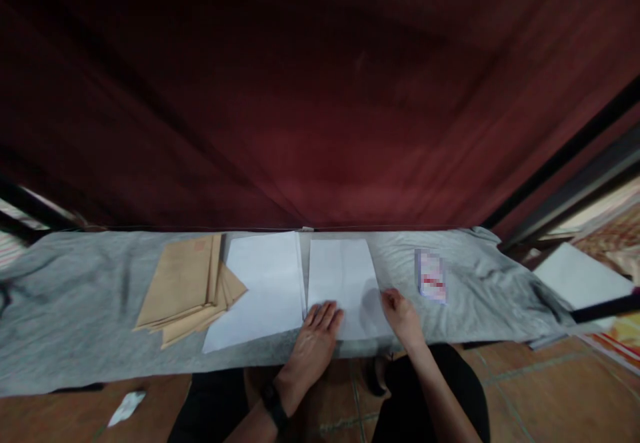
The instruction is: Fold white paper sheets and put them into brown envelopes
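I have the white sheet (347, 276) lying flat just to the right of the white paper stack (263, 289), a narrow gap between their facing edges. My left hand (317, 339) is open, palm down, fingers stretched out over the near corner of the sheet on the side toward the stack. My right hand (403, 319) is at the sheet's far side from the stack, fingers curled in at its edge; whether they pinch the paper, I can't tell.

The brown envelopes (183, 276) lie fanned in a pile to the left of the stack, the corners of the lower ones overlapping it. I can't see whether anything is inside them.

The sheet's long axis runs away from me, roughly alongside the stack, one short edge toward me and the other toward the dark red fabric (320, 163) beyond the stack. The top envelope's long axis also runs away from me, its near end slanting away from the stack.

Well to the right of the stack, past my right hand, lies a small blurred item (431, 276) with a red mark. Grey cloth (480, 296) spreads beneath the stack and everything around it.
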### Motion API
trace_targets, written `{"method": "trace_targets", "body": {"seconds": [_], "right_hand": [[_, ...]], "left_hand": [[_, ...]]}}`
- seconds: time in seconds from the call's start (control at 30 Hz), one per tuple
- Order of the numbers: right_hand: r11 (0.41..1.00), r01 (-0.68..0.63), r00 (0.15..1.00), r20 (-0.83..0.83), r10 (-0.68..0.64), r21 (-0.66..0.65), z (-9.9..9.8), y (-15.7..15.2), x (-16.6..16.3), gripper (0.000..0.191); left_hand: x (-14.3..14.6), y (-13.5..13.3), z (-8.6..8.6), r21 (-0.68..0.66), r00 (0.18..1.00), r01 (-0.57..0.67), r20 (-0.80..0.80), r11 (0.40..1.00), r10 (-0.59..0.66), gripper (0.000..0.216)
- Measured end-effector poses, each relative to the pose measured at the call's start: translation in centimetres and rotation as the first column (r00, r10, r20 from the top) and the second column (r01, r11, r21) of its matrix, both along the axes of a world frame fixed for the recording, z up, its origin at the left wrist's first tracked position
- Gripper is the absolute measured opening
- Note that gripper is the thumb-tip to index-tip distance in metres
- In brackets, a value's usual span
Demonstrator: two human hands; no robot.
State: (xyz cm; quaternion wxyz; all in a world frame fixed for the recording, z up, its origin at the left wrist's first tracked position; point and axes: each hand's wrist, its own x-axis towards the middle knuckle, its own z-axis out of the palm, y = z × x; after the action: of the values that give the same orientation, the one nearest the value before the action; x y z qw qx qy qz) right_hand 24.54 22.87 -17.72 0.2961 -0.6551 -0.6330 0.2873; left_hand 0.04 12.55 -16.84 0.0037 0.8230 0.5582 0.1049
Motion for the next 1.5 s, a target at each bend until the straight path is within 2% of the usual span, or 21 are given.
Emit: {"method": "trace_targets", "body": {"seconds": [0.07, 0.13, 0.2, 0.27, 0.33, 0.4, 0.5, 0.6, 0.73, 0.8, 0.87, 0.97, 1.1, 1.17, 1.33, 1.5], "right_hand": [[0.99, -0.046, 0.995, 0.098, 0.033, 0.134, 0.7, -0.1, -0.8, 0.033], [0.948, -0.223, 0.974, 0.099, 0.205, 0.23, 1.3, 0.0, -2.4, 0.038], [0.849, -0.45, 0.893, 0.115, 0.436, 0.275, 1.4, 0.1, -4.5, 0.04], [0.748, -0.606, 0.795, 0.187, 0.577, 0.27, 1.0, 0.2, -6.2, 0.041], [0.678, -0.69, 0.722, 0.293, 0.626, 0.252, 0.3, 0.4, -7.2, 0.042], [0.654, -0.718, 0.687, 0.399, 0.608, 0.239, -0.5, 0.8, -7.4, 0.045], [0.677, -0.698, 0.678, 0.518, 0.521, 0.233, -1.3, 2.2, -6.7, 0.046], [0.736, -0.64, 0.687, 0.591, 0.422, 0.219, -1.3, 4.2, -5.8, 0.047], [0.825, -0.531, 0.713, 0.627, 0.313, 0.192, -0.9, 6.2, -5.2, 0.047], [0.845, -0.495, 0.729, 0.624, 0.28, 0.2, -0.6, 6.2, -5.3, 0.048], [0.84, -0.496, 0.741, 0.611, 0.278, 0.219, -0.4, 5.6, -5.6, 0.05], [0.811, -0.533, 0.744, 0.591, 0.312, 0.242, -0.6, 4.3, -6.5, 0.051], [0.771, -0.6, 0.689, 0.627, 0.364, 0.212, -1.4, 3.1, -7.1, 0.053], [0.773, -0.6, 0.673, 0.653, 0.348, 0.207, -2.0, 3.2, -7.2, 0.055], [0.806, -0.525, 0.708, 0.666, 0.235, 0.275, -2.8, 4.6, -7.0, 0.05], [0.869, -0.369, 0.764, 0.64, 0.081, 0.331, -3.1, 6.1, -5.8, 0.051]], "left_hand": [[-0.1, 0.1, -0.1, 0.006, 1.0, 0.018, -0.016, 1.0, -0.018, 0.051], [-0.2, 0.1, 0.0, 0.02, 0.999, 0.034, -0.027, 0.999, -0.033, 0.052], [-0.3, 0.2, 0.1, 0.019, 0.997, 0.062, -0.038, 0.998, -0.062, 0.054], [-0.4, 0.2, 0.1, 0.01, 0.995, 0.085, -0.052, 0.996, -0.085, 0.057], [-0.5, 0.2, 0.1, 0.013, 0.993, 0.097, -0.068, 0.995, -0.096, 0.061], [-0.6, 0.1, -0.1, 0.029, 0.992, 0.099, -0.08, 0.995, -0.097, 0.066], [-0.8, 0.1, -0.5, 0.033, 0.992, 0.103, -0.08, 0.994, -0.1, 0.067], [-1.0, -0.1, -0.4, 0.018, 0.993, 0.11, -0.051, 0.994, -0.109, 0.062], [-1.3, -0.3, 0.5, -0.022, 0.993, 0.115, 0.031, 0.993, -0.115, 0.052], [-1.2, 0.2, 1.1, -0.042, 0.992, 0.091, 0.095, 0.995, -0.087, 0.046], [-0.6, 1.6, 1.7, -0.042, 0.988, 0.024, 0.152, 0.999, -0.017, 0.045], [1.1, 5.1, 2.0, -0.003, 0.973, -0.122, 0.196, 0.993, 0.12, 0.05], [3.6, 10.4, 1.0, -0.015, 0.959, -0.228, 0.17, 0.973, 0.227, 0.053], [4.2, 12.3, 0.2, -0.046, 0.946, -0.288, 0.141, 0.957, 0.291, 0.054], [3.2, 14.3, -1.6, -0.033, 0.931, -0.356, 0.073, 0.934, 0.358, 0.063], [1.1, 15.0, -2.5, 0.023, 0.889, -0.457, 0.039, 0.889, 0.456, 0.064]]}}
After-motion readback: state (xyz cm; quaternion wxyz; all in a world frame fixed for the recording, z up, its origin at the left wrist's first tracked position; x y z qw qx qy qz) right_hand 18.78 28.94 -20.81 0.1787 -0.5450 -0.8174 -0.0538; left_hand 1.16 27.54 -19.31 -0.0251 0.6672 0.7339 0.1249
